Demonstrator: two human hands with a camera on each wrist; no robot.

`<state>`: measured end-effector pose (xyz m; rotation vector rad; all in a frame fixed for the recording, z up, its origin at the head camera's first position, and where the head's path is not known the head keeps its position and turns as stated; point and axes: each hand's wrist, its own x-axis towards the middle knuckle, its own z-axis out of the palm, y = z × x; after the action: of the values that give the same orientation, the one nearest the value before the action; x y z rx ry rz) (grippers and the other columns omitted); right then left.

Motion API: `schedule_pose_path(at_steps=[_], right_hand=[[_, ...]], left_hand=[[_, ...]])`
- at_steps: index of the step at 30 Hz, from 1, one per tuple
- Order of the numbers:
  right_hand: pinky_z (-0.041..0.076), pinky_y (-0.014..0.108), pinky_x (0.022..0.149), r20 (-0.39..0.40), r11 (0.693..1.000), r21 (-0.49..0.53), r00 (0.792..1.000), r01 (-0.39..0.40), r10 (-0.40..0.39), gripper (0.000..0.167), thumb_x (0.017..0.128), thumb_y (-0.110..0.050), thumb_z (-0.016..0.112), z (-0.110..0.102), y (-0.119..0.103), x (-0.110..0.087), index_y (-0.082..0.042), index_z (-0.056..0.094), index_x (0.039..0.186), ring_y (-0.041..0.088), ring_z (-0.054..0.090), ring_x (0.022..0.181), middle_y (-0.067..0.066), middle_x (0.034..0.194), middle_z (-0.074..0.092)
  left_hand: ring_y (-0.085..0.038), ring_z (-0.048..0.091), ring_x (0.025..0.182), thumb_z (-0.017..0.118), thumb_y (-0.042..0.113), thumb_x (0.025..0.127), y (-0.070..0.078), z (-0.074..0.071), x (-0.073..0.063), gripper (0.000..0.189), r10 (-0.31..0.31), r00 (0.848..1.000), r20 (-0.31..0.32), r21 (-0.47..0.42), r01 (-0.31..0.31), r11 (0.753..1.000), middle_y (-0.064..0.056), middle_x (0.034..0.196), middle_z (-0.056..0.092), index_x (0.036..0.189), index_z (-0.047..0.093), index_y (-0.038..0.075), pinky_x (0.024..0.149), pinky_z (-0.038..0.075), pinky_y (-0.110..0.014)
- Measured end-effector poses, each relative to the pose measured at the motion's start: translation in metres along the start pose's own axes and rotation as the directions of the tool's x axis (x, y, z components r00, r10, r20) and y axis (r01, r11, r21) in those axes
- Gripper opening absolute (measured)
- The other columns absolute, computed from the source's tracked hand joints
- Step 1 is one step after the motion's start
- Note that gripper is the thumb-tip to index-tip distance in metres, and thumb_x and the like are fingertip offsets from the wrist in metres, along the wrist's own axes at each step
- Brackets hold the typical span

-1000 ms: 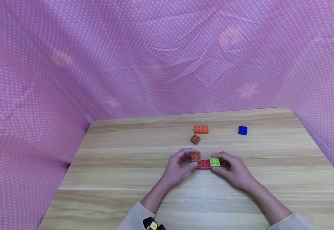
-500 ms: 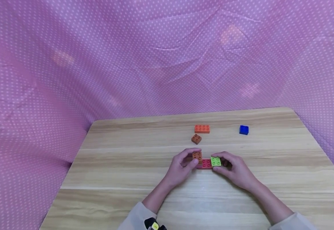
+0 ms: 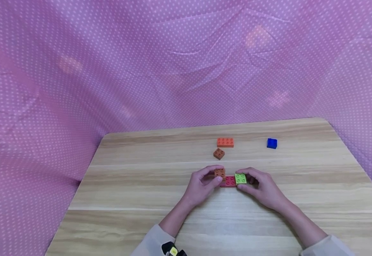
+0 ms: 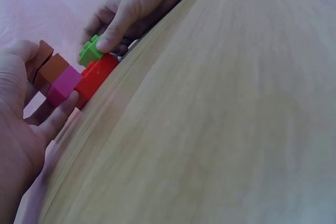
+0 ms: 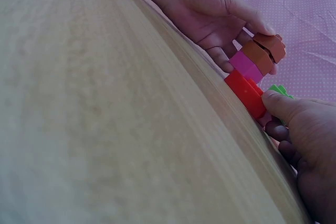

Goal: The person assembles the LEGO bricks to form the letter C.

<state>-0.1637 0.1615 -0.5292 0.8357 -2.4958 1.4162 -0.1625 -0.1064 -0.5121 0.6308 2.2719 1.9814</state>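
In the head view, a long red brick [image 3: 230, 181] lies on the table under both hands. My left hand [image 3: 199, 188] grips a brown brick [image 3: 219, 173] at the top of the stack over the red brick's left end. The left wrist view shows that stack from the side: a thin gap under the top brown brick, another brown brick [image 4: 54, 68], then a pink brick [image 4: 64, 84] on the red one. My right hand [image 3: 264, 186] pinches a lime-green brick [image 3: 240, 178] at the red brick's right end, thumb in front and finger behind.
Beyond the hands lie a loose brown brick [image 3: 219, 154], an orange brick [image 3: 225, 142] and, farther right, a blue brick [image 3: 271, 143]. A pink dotted cloth [image 3: 186, 64] hangs behind and beside the wooden table [image 3: 134, 177].
My left index finger and thumb have slid a little farther right along the brown brick. My right hand stays at the green brick.
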Motion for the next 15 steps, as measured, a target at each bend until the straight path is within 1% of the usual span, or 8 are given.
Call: schedule_pose_path(at_steps=[5, 9, 15], right_hand=[[0.055, 0.024, 0.067, 0.005, 1.000, -0.011, 1.000, -0.012, 0.012, 0.046, 0.086, -0.009, 0.087, -0.0005, 0.0001, 0.0004, -0.012, 0.071, 0.129, 0.008, 0.060, 0.078, -0.011, 0.093, 0.067], [0.055, 0.024, 0.067, 0.004, 1.000, -0.012, 1.000, -0.016, 0.016, 0.046, 0.086, -0.009, 0.088, -0.0004, -0.0001, 0.0005, -0.013, 0.071, 0.129, 0.008, 0.060, 0.078, -0.011, 0.093, 0.067], [0.055, 0.024, 0.067, 0.006, 1.000, 0.006, 1.000, -0.013, 0.013, 0.045, 0.088, -0.009, 0.087, -0.0015, -0.0004, 0.0003, -0.013, 0.071, 0.130, 0.009, 0.061, 0.079, -0.010, 0.095, 0.068]], left_hand=[[-0.018, 0.069, 0.119, 0.074, 0.019, 0.102, 0.0036, 0.0009, 0.0002, 0.034, 0.006, 1.000, -0.009, 0.016, -0.006, 1.000, 0.003, 0.130, 0.073, 0.135, 0.072, 0.014, 0.097, 0.061, -0.035], [-0.016, 0.070, 0.117, 0.074, 0.020, 0.101, 0.0054, 0.0008, 0.0001, 0.034, 0.000, 1.000, -0.010, 0.028, 0.001, 1.000, 0.004, 0.130, 0.073, 0.135, 0.072, 0.015, 0.095, 0.062, -0.034], [-0.017, 0.070, 0.116, 0.075, 0.019, 0.100, 0.0077, 0.0005, 0.0016, 0.032, 0.009, 1.000, -0.003, 0.037, -0.009, 0.999, 0.004, 0.128, 0.074, 0.133, 0.073, 0.017, 0.094, 0.062, -0.035]])
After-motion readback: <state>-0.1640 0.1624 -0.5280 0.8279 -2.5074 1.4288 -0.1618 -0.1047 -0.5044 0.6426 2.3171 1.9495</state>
